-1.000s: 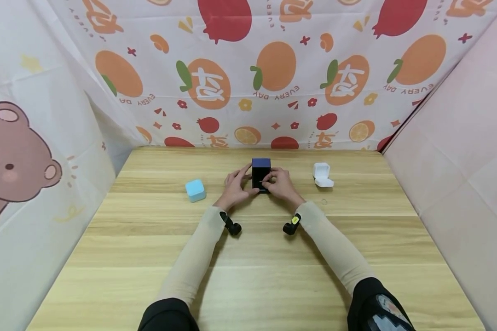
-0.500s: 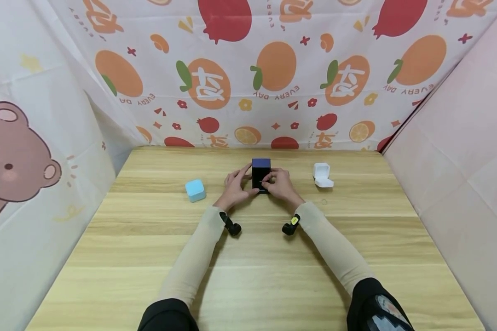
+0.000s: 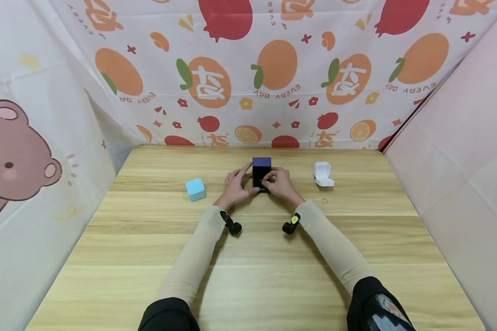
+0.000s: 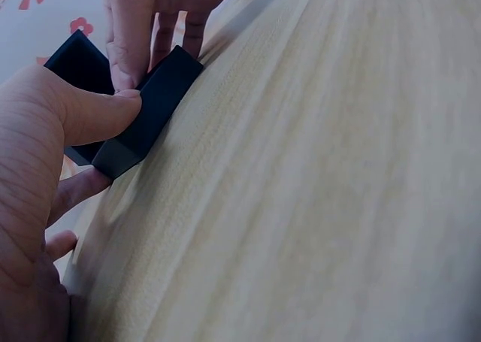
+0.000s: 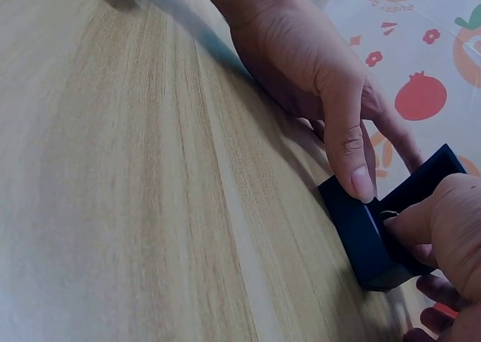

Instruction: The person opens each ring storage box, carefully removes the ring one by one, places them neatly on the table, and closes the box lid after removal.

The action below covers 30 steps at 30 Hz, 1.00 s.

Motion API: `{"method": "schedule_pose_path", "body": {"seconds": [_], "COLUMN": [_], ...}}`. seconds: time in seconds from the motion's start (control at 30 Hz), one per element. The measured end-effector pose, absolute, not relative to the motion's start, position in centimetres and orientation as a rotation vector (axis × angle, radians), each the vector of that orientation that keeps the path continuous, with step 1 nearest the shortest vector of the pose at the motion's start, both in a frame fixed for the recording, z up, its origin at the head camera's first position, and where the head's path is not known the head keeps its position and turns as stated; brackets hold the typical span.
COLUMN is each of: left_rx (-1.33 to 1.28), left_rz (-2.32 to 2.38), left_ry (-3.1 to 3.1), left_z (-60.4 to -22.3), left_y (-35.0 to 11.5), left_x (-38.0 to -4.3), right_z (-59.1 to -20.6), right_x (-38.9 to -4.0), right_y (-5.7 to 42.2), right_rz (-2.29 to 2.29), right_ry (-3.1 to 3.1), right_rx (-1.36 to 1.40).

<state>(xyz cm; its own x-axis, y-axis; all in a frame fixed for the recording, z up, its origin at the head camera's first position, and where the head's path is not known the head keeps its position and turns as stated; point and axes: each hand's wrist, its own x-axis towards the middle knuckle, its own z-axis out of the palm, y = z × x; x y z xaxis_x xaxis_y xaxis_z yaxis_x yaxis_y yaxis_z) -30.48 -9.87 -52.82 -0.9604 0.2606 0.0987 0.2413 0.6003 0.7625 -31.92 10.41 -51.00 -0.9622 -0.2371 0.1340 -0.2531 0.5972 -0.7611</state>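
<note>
A dark blue ring box [image 3: 262, 162] stands with its lid raised between the two hands near the table's back. My left hand [image 3: 235, 188] holds it from the left. In the left wrist view that thumb presses the rim of the box's base [image 4: 167, 101], while a finger reaches under its lower corner. From the right, my right hand [image 3: 282, 186] has thumb and forefinger dipped into the box. A thin ring [image 5: 388, 213] shows at those fingertips in the right wrist view, pinched and partly hidden by them.
On the wooden table [image 3: 248, 276], a light blue box [image 3: 196, 189] sits to the left, closed. An opened white ring box [image 3: 323, 175] stands to the right, with a faint small ring [image 3: 325, 201] lying in front of it. A fruit-printed cloth [image 3: 149, 82] hangs behind.
Both hands stay at the dark blue box with almost no movement. The whole head view has shifted very slightly.
</note>
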Motion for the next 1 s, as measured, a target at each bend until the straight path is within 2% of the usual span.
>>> {"method": "schedule_pose_path", "body": {"seconds": [1.0], "left_rx": [0.445], "left_rz": [1.309], "left_ry": [2.792], "left_z": [-52.64], "left_y": [-9.89], "left_x": [-30.36], "right_z": [-50.93], "right_x": [-32.17], "right_y": [10.91], "right_rz": [1.363], "right_ry": [-2.749], "right_rx": [0.467]}}
